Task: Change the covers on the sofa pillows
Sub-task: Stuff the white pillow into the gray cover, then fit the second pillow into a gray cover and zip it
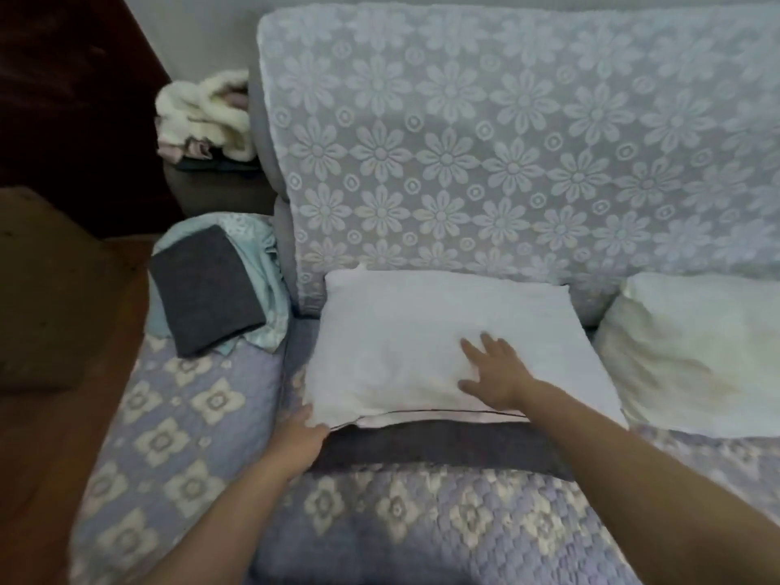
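While the sofa [506, 133] is cut off at the right, the white pillow [405, 344] is pressed on its seat by the flat right hand [491, 369]; its near-left corner is pinched by the left hand [301, 439], fingertips hidden, above a grey cover [443, 449].
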Motion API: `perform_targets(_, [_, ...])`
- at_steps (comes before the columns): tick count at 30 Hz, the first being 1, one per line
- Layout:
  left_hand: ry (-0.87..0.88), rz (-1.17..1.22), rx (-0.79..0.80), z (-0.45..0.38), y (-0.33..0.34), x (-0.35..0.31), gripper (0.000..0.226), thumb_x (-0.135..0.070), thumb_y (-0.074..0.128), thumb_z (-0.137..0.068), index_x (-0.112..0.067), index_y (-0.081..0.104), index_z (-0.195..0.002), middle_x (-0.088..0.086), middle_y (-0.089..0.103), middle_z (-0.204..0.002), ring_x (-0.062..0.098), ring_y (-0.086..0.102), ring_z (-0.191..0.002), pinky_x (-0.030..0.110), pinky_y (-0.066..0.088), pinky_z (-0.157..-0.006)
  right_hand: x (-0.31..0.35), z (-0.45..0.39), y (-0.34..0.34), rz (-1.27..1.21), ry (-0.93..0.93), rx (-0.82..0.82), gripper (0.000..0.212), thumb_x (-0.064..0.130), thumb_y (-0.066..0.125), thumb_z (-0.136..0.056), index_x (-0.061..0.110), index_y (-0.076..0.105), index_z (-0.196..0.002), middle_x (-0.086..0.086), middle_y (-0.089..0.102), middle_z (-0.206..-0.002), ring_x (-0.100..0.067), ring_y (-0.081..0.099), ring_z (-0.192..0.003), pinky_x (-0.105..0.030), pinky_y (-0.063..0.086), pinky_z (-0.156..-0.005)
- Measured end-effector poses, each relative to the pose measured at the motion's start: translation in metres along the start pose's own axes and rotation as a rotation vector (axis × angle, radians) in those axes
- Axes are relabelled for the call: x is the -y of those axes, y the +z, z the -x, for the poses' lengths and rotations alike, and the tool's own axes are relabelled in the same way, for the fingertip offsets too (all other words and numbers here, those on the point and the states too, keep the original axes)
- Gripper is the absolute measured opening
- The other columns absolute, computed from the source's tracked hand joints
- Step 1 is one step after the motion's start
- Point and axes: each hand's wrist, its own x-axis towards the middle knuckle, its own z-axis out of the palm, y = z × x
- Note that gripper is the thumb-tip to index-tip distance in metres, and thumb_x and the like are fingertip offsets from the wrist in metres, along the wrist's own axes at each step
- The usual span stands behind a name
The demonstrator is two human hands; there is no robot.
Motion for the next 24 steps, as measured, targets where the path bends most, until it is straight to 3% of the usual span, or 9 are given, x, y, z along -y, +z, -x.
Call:
perform_targets(1, [0.015, 0.044, 0.013, 0.013, -0.004, 0.002, 0.025, -0.022, 0.059, -0.092, -0.027, 0.059, -0.116, -0.005, 0.068, -0.113, 0.015, 0.059, -0.105, 0.016, 0.044, -0.086, 0.009, -0.001, 0.006, 0.046, 0.003, -0.006, 0.087, 0.067, 0.041, -0.092, 0.033, -0.003, -0.159, -0.013, -0.005, -0.168, -0.035, 0.001, -0.154, -0.049, 0.013, -0.124])
perform_targets(3, [0.040, 0.063, 0.022, 0.025, -0.008, 0.003, 0.026, -0.003, 0.055, -0.096, -0.028, 0.059, -0.092, -0.007, 0.062, -0.084, 0.013, 0.055, -0.087, 0.018, 0.040, -0.065, 0.019, 0.001, -0.006, 0.067, 0.040, 0.025, 0.081, 0.061, 0.041, -0.093, 0.033, 0.004, -0.159, -0.013, 0.003, -0.168, -0.036, 0.008, -0.153, -0.050, 0.018, -0.122])
perform_targets(7, [-0.052, 0.116, -0.025, 0.023, -0.054, 0.012, 0.019, -0.020, 0.062, -0.093, -0.027, 0.058, -0.076, -0.006, 0.065, -0.082, 0.018, 0.067, -0.083, 0.026, 0.053, -0.077, 0.062, 0.003, -0.046, -0.020, 0.112, 0.101, 0.056, 0.044, 0.045, -0.100, 0.018, 0.041, -0.149, -0.015, 0.038, -0.152, -0.034, 0.040, -0.136, -0.038, 0.037, -0.111])
perform_targets(9, [-0.109, 0.170, -0.080, 0.003, -0.077, 0.014, 0.007, -0.028, 0.062, -0.087, -0.027, 0.056, -0.084, 0.002, 0.066, -0.097, 0.025, 0.065, -0.094, 0.035, 0.053, -0.089, 0.088, -0.003, -0.057, -0.069, 0.091, 0.037, 0.052, 0.042, 0.046, -0.100, 0.015, 0.046, -0.145, -0.015, 0.042, -0.147, -0.034, 0.048, -0.130, -0.038, 0.042, -0.106])
perform_targets(11, [-0.145, 0.161, -0.125, -0.026, -0.096, 0.022, 0.038, -0.033, 0.059, -0.087, -0.018, 0.059, -0.122, 0.010, 0.062, -0.124, 0.028, 0.062, -0.110, 0.040, 0.051, -0.101, 0.115, -0.012, -0.059, -0.108, 0.047, -0.002, 0.054, 0.041, 0.049, -0.100, 0.018, 0.043, -0.148, -0.014, 0.041, -0.149, -0.034, 0.048, -0.131, -0.039, 0.043, -0.107])
perform_targets(13, [-0.152, 0.142, -0.178, -0.060, -0.111, 0.027, 0.063, -0.033, 0.058, -0.092, -0.013, 0.040, -0.149, 0.014, 0.055, -0.140, 0.032, 0.057, -0.121, 0.038, 0.048, -0.104, 0.141, -0.025, -0.059, -0.098, -0.002, -0.027, 0.058, 0.040, 0.050, -0.099, 0.021, 0.037, -0.152, -0.012, 0.037, -0.153, -0.033, 0.042, -0.137, -0.040, 0.038, -0.112])
perform_targets(17, [-0.156, 0.081, -0.374, -0.125, -0.133, 0.038, 0.064, -0.025, 0.056, -0.099, -0.010, 0.028, -0.155, 0.024, 0.043, -0.147, 0.042, 0.051, -0.127, 0.042, 0.046, -0.102, 0.180, -0.064, -0.044, -0.006, -0.107, -0.045, 0.066, 0.046, 0.048, -0.098, 0.026, 0.025, -0.157, -0.010, 0.020, -0.164, -0.033, 0.018, -0.150, -0.042, 0.021, -0.122])
perform_targets(21, [-0.270, 0.275, -0.687, -0.179, -0.159, 0.056, 0.063, -0.028, 0.055, -0.100, -0.010, 0.029, -0.153, 0.025, 0.036, -0.149, 0.048, 0.047, -0.128, 0.051, 0.044, -0.105, 0.192, -0.083, -0.009, 0.048, -0.085, 0.039, 0.080, 0.052, 0.047, -0.098, 0.031, 0.002, -0.160, -0.007, -0.008, -0.168, -0.036, -0.004, -0.153, -0.046, 0.009, -0.125])
perform_targets(24, [-0.262, 0.413, -0.662, -0.211, -0.183, 0.073, 0.062, -0.036, 0.058, -0.099, -0.011, 0.036, -0.152, 0.023, 0.046, -0.146, 0.046, 0.052, -0.125, 0.053, 0.046, -0.103, 0.188, -0.078, 0.021, 0.075, -0.091, -0.014, 0.083, 0.055, 0.043, -0.098, 0.032, -0.009, -0.159, -0.005, -0.018, -0.167, -0.034, -0.011, -0.153, -0.047, 0.004, -0.125])
